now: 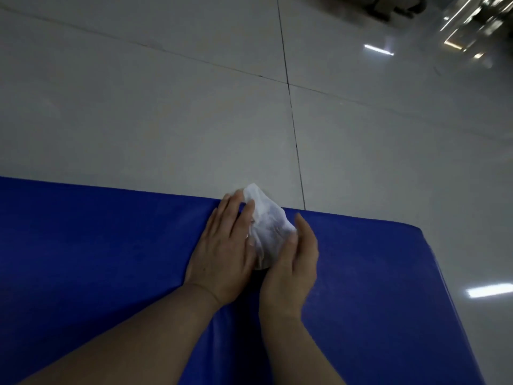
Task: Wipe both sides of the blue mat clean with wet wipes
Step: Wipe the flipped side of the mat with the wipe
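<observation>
1. Blue mat (111,259) lies flat on the tiled floor (166,107) and fills the lower part of the view, with its far edge running from 9 o'clock toward 3 o'clock and a rounded corner at about 3 o'clock.
2. Progress, as a judgement: the upper face is being wiped near its far edge; no streaks or wet marks show plainly, so how much of this face is done cannot be told, and the underside presumably remains.
3. Left hand (224,251) lies palm down on the mat at centre, fingers straight and close together, their tips touching the wipe's left side.
4. Right hand (294,259) stands on its edge just right of it, fingers straight and together, cupped against the wipe's right side.
5. Wet wipe (266,226), white and bunched, sits between both hands at 12 o'clock of them, overlapping the mat's far edge.
6. Beyond, at 1 o'clock, blurred metal objects (472,23) glint.
</observation>
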A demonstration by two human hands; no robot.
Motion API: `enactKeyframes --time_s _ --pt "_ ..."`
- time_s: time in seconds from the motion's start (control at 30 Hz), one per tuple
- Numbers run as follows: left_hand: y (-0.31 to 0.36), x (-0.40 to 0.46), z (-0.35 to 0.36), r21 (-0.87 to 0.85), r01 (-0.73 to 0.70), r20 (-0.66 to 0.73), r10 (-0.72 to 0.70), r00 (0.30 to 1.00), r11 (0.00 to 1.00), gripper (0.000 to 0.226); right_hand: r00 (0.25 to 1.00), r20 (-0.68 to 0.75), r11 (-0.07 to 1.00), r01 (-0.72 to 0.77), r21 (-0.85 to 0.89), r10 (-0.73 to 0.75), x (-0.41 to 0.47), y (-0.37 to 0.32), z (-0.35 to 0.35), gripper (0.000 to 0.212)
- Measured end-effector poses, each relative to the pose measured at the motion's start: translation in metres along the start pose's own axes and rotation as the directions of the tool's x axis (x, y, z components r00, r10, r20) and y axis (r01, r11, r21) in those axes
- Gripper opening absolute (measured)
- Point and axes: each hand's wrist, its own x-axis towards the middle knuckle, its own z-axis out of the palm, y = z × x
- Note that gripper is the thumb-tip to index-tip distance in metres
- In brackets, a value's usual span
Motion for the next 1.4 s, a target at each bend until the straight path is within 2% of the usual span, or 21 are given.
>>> enactKeyframes --time_s 0.07,0.1,0.2,0.27,0.33,0.4,0.47,0.53,0.63,0.73,0.8,0.87,0.93,1.0,1.07,1.13,1.23,1.27,1.33,1.37,1.4 --pt "0.002 0.001 -0.001 -0.049 0.018 0.007 -0.018 1.000 0.999 0.055 0.980 -0.164 0.989 -0.126 -0.079 0.112 -0.013 0.015 -0.009 0.037" --pt "0.002 0.001 -0.001 -0.063 0.014 0.013 -0.014 1.000 0.998 0.055 0.978 -0.192 0.978 -0.114 -0.172 0.081 -0.016 0.021 -0.010 0.040" --pt "0.003 -0.002 -0.005 -0.032 -0.048 0.023 0.049 0.999 0.998 0.055 0.981 -0.140 0.893 0.061 -0.446 -0.137 -0.011 0.034 -0.004 0.038" --pt "0.010 0.005 -0.010 0.012 -0.163 0.026 0.162 0.986 0.987 0.051 0.979 -0.120 0.850 0.079 -0.520 -0.165 -0.009 0.038 0.003 0.032" --pt "0.026 0.028 -0.017 -0.017 -0.207 0.079 0.208 0.975 0.978 0.049 0.969 -0.142 0.822 0.087 -0.563 -0.200 -0.008 0.041 0.006 0.028" --pt "0.039 0.056 -0.011 0.024 -0.132 0.251 0.122 0.960 0.991 0.052 0.968 -0.139 0.799 0.088 -0.595 -0.210 -0.007 0.041 0.007 0.036" --pt "0.042 0.067 -0.002 0.203 -0.097 0.388 0.010 0.921 0.974 0.059 0.971 -0.138 0.793 0.075 -0.605 -0.197 -0.007 0.039 0.007 0.039" --pt "0.033 0.063 0.002 0.320 -0.187 0.415 0.040 0.909 0.929 0.055 0.973 -0.127 0.799 0.078 -0.596 -0.190 -0.008 0.037 0.006 0.031" --pt "0.010 0.057 -0.005 0.308 -0.239 0.382 0.110 0.917 0.921 0.048 0.973 -0.075 0.788 0.131 -0.602 -0.218 -0.009 0.035 0.005 0.022" --pt "-0.016 0.058 -0.026 0.336 -0.242 0.395 0.098 0.914 0.910 0.055 0.941 -0.018 0.759 0.260 -0.596 -0.337 -0.012 0.034 0.007 0.024" --pt "-0.036 0.053 -0.042 0.343 -0.254 0.414 0.097 0.905 0.904 0.065 0.898 0.039 0.695 0.365 -0.619 -0.437 -0.015 0.037 0.007 0.030" --pt "-0.057 0.048 -0.063 0.386 -0.279 0.437 0.092 0.895 0.879 0.059 0.866 0.077 0.648 0.426 -0.631 -0.495 -0.014 0.039 0.007 0.031" --pt "-0.083 0.043 -0.088 0.432 -0.272 0.478 0.038 0.878 0.860 0.062 0.870 0.067 0.655 0.416 -0.631 -0.488 -0.013 0.039 0.007 0.031" --pt "-0.116 0.035 -0.116 0.501 -0.204 0.507 -0.094 0.857 0.841 0.054 0.882 0.045 0.672 0.389 -0.631 -0.468 -0.010 0.039 0.006 0.033" --pt "-0.140 0.023 -0.140 0.492 -0.131 0.494 -0.152 0.856 0.861 0.038 0.884 0.045 0.678 0.389 -0.623 -0.466 -0.009 0.040 0.005 0.035" --pt "-0.153 0.010 -0.146 0.448 -0.098 0.478 -0.145 0.867 0.889 0.046 0.885 0.047 0.674 0.386 -0.630 -0.463 -0.011 0.040 0.007 0.034" --pt "-0.155 0.005 -0.134 0.407 -0.002 0.247 -0.108 0.963 0.914 0.032 0.862 0.068 0.629 0.419 -0.655 -0.503 -0.012 0.035 0.007 0.033" --pt "-0.153 0.005 -0.133 0.356 0.036 0.189 -0.109 0.976 0.934 0.033 0.824 0.110 0.582 0.481 -0.656 -0.556 -0.014 0.033 0.008 0.031" --pt "-0.155 0.005 -0.133 0.289 0.066 0.167 -0.118 0.979 0.955 0.048 0.711 0.230 0.496 0.650 -0.576 -0.665 -0.030 0.024 0.020 0.027" --pt "-0.157 0.005 -0.135 0.282 0.062 0.179 -0.116 0.977 0.957 0.047 0.671 0.283 0.489 0.712 -0.504 -0.686 -0.044 0.015 0.036 0.025" --pt "-0.160 0.006 -0.136 0.288 0.048 0.180 -0.103 0.978 0.956 0.043 0.666 0.318 0.517 0.734 -0.441 -0.674 -0.062 0.008 0.057 0.024"
